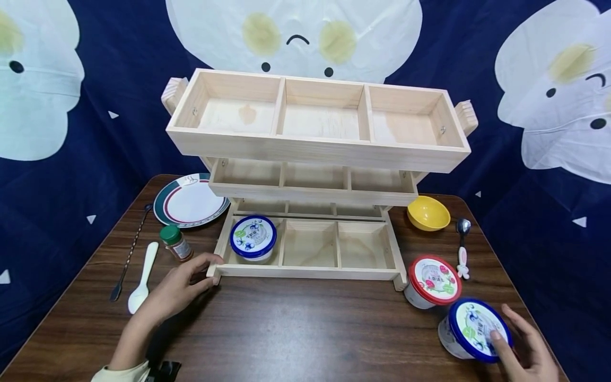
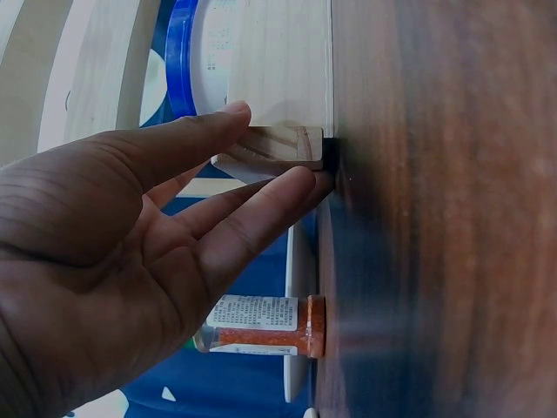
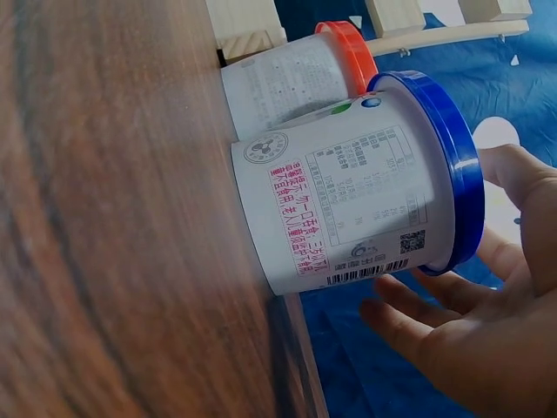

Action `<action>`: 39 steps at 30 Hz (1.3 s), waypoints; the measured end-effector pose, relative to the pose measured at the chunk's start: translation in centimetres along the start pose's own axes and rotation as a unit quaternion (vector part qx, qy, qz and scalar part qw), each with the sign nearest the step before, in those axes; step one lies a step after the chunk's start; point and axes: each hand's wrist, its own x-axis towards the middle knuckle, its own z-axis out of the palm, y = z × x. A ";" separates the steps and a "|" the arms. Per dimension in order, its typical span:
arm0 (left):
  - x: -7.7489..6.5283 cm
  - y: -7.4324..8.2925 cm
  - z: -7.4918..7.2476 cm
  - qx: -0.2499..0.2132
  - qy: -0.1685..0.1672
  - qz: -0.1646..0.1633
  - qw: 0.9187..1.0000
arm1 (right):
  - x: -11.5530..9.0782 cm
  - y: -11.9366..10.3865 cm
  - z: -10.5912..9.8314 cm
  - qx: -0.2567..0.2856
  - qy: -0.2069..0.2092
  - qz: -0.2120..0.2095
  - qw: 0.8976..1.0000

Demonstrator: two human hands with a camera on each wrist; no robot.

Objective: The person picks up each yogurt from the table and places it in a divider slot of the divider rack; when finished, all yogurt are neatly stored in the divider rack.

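My left hand [image 1: 179, 289] pinches the front left corner of a tiered wooden organizer box [image 1: 305, 271] between thumb and fingers. In the left wrist view the corner's wooden end block [image 2: 283, 144] lies between thumb and fingertips. A blue-lidded tub [image 1: 253, 236] sits in the bottom tier's left compartment. At the right, my right hand [image 1: 527, 347] is spread loosely beside a second blue-lidded tub [image 1: 474, 329], its thumb over the lid. The right wrist view shows this tub [image 3: 348, 192] upright on the table, fingers close to its lid. A red-lidded tub [image 1: 434, 281] stands just behind it.
On the left lie a plate [image 1: 191, 200], a green-capped spice jar [image 1: 175, 243], a white spoon [image 1: 143, 278] and a long twisted-handle stirrer [image 1: 132, 252]. A yellow bowl [image 1: 428, 213] and a rabbit-handled spoon [image 1: 462, 249] are at the right. The organizer's upper tiers [image 1: 317, 151] overhang its bottom tier.
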 end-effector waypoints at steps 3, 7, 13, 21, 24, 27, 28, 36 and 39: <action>0.0 0.0 0.0 0.005 0.003 0.001 1.000 | -0.1 0.1 0.1 -0.040 -0.010 -0.015 0.999; -0.1 0.0 -0.1 0.009 0.005 -0.001 1.000 | -0.2 0.3 0.2 -0.039 -0.018 -0.045 0.998; -0.2 -0.1 0.0 0.008 0.004 -0.004 1.000 | -0.1 0.7 0.1 -0.039 -0.040 -0.042 0.998; -0.1 0.0 0.0 0.007 0.004 0.000 1.000 | 0.0 1.5 -0.6 -0.083 -0.087 -0.048 0.992; -0.1 0.0 -0.1 0.007 0.005 0.003 1.000 | 0.1 1.6 -0.8 -0.099 -0.090 -0.023 0.991; -0.1 0.0 -0.1 0.006 0.005 0.004 1.000 | 0.2 1.4 -0.8 -0.106 -0.092 0.004 0.990; -0.1 0.0 -0.1 0.006 0.005 0.005 1.000 | 0.2 1.3 -0.8 -0.107 -0.092 0.014 0.990; 0.0 0.1 0.0 0.002 0.003 0.003 1.000 | 0.2 0.9 -0.7 -0.114 -0.081 0.038 0.989; 0.0 0.1 0.0 0.002 0.002 0.003 1.000 | 0.2 0.8 -0.7 -0.116 -0.077 0.046 0.989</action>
